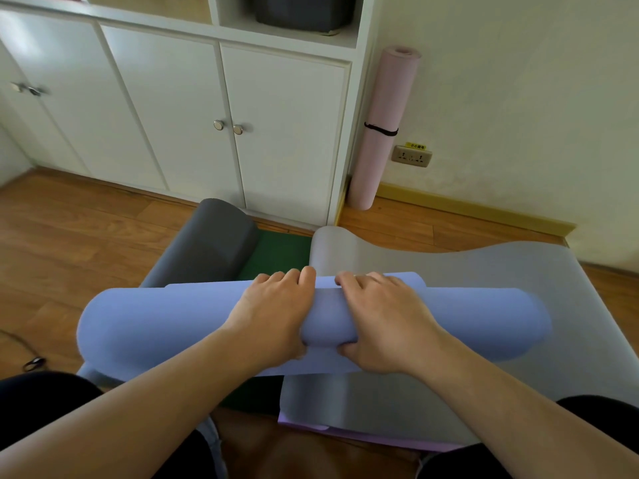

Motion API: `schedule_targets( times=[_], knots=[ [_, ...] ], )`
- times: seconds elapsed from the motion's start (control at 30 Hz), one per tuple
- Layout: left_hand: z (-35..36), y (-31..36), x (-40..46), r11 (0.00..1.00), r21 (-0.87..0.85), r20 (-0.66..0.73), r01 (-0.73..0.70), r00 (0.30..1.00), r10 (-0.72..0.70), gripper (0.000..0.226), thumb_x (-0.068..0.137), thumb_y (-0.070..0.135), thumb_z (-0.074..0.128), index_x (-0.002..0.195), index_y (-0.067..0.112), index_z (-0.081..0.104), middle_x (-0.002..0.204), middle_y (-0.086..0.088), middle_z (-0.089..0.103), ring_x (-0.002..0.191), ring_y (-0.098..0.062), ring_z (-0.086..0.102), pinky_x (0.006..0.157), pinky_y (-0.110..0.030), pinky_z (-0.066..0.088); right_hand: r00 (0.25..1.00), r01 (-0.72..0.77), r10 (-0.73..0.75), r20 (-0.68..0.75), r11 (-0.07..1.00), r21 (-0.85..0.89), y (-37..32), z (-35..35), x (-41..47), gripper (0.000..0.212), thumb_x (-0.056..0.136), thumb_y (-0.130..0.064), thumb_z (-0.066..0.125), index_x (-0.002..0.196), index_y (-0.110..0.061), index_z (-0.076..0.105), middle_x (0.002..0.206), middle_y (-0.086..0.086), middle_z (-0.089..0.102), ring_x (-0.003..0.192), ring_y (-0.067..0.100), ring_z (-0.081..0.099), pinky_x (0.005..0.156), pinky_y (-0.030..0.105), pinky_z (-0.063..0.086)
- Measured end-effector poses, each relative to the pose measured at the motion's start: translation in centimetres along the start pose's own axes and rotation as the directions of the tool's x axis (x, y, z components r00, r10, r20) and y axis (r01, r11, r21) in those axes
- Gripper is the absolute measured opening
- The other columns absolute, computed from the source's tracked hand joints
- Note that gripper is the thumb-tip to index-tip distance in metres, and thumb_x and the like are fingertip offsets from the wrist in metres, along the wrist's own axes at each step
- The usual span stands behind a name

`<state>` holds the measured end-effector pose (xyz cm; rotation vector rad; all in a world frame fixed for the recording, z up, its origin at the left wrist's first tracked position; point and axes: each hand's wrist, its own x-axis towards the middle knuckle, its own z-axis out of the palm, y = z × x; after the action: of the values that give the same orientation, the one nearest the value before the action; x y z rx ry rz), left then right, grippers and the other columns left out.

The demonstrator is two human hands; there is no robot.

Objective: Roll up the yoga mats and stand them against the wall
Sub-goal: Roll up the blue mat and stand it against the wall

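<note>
Head view looks down on a blue mat [207,326] rolled into a thick tube lying crosswise at the centre of the frame, on top of other mats. Both hands sit side by side on its middle: the left hand [273,312] and the right hand [383,319] each curl fingers over the far side while the thumbs tuck under the near side, so both are clamped round the roll. Gripping at the middle likely keeps the coil tight and the ends even as the last free flap at 12 o'clock is wound in.

Under the roll, toward 3 o'clock, a light grey mat [484,271] lies flat with a wavy far edge; a dark grey mat [211,243] with a curled end lies at 11 o'clock, over a green mat [276,254].

At 1 o'clock a pink mat [383,126], rolled and banded, stands upright in the corner between the white cabinet [173,115] and the wall [518,98], which suggests where the blue one belongs.
</note>
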<state>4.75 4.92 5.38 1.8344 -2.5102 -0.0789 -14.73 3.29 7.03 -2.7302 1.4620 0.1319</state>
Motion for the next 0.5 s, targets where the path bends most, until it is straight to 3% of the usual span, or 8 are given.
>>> schedule_targets(
  times=[0.07, 0.13, 0.23, 0.33, 0.4, 0.5],
  knots=[
    [-0.4, -0.1, -0.1, 0.998, -0.061, 0.026, 0.024, 0.999, -0.022, 0.063, 0.069, 0.045, 0.08, 0.113, 0.024, 0.039, 0.101, 0.007, 0.06, 0.09, -0.02, 0.061, 0.076, -0.032, 0.041, 1.0, -0.004, 0.005, 0.02, 0.999, -0.037, 0.0, 0.2, 0.0, 0.09, 0.069, -0.054, 0.083, 0.142, -0.023, 0.04, 0.131, -0.001, 0.056, 0.115, 0.026, 0.057, 0.1, 0.04, 0.049],
    [-0.6, -0.2, -0.1, 0.994, -0.098, 0.051, 0.036, 0.998, -0.032, 0.062, 0.069, 0.047, 0.08, 0.108, 0.025, 0.038, 0.096, 0.008, 0.059, 0.085, -0.018, 0.06, 0.071, -0.031, 0.039, 1.0, -0.002, 0.002, 0.006, 0.999, -0.049, 0.1, 0.6, 0.0, 0.081, 0.07, -0.05, 0.083, 0.135, -0.022, 0.044, 0.124, 0.001, 0.054, 0.109, 0.027, 0.058, 0.094, 0.04, 0.049],
    [-0.5, -0.2, -0.5, 0.994, -0.104, 0.089, 0.021, 0.996, -0.012, 0.07, 0.069, 0.052, 0.082, 0.117, 0.026, 0.038, 0.113, 0.007, 0.054, 0.1, -0.016, 0.053, 0.084, -0.029, 0.045, 1.0, 0.011, -0.011, -0.016, 1.0, -0.023, 0.1, 0.4, 0.1, 0.059, 0.075, -0.047, 0.074, 0.124, -0.023, 0.05, 0.116, 0.0, 0.061, 0.101, 0.026, 0.062, 0.086, 0.039, 0.051],
    [0.3, -0.2, -0.7, 0.999, 0.046, 0.092, -0.005, 0.996, 0.001, 0.087, 0.067, 0.056, 0.082, 0.133, 0.022, 0.036, 0.129, 0.0, 0.041, 0.111, -0.019, 0.042, 0.099, -0.032, 0.046, 1.0, 0.011, -0.011, -0.01, 1.0, -0.001, 0.0, 0.0, 0.1, 0.053, 0.075, -0.049, 0.071, 0.118, -0.025, 0.052, 0.115, -0.003, 0.064, 0.101, 0.024, 0.063, 0.084, 0.039, 0.053],
    [0.6, 0.1, -0.6, 0.995, 0.095, 0.061, -0.004, 0.998, -0.002, 0.081, 0.068, 0.051, 0.082, 0.129, 0.02, 0.039, 0.125, 0.0, 0.045, 0.105, -0.018, 0.042, 0.093, -0.03, 0.044, 1.0, -0.001, 0.001, 0.002, 1.0, 0.005, 0.0, -0.1, 0.2, 0.054, 0.075, -0.052, 0.071, 0.118, -0.026, 0.052, 0.117, -0.005, 0.065, 0.103, 0.023, 0.063, 0.085, 0.038, 0.052],
    [0.2, 0.1, -0.2, 0.999, 0.038, 0.034, -0.004, 0.999, 0.003, 0.07, 0.07, 0.046, 0.082, 0.121, 0.022, 0.04, 0.116, 0.005, 0.052, 0.103, -0.019, 0.054, 0.087, -0.032, 0.043, 1.0, -0.006, 0.006, 0.02, 1.0, 0.0, 0.0, -0.2, 0.1, 0.072, 0.074, -0.057, 0.075, 0.131, -0.026, 0.046, 0.125, -0.003, 0.063, 0.111, 0.024, 0.061, 0.095, 0.039, 0.052]
  ],
)
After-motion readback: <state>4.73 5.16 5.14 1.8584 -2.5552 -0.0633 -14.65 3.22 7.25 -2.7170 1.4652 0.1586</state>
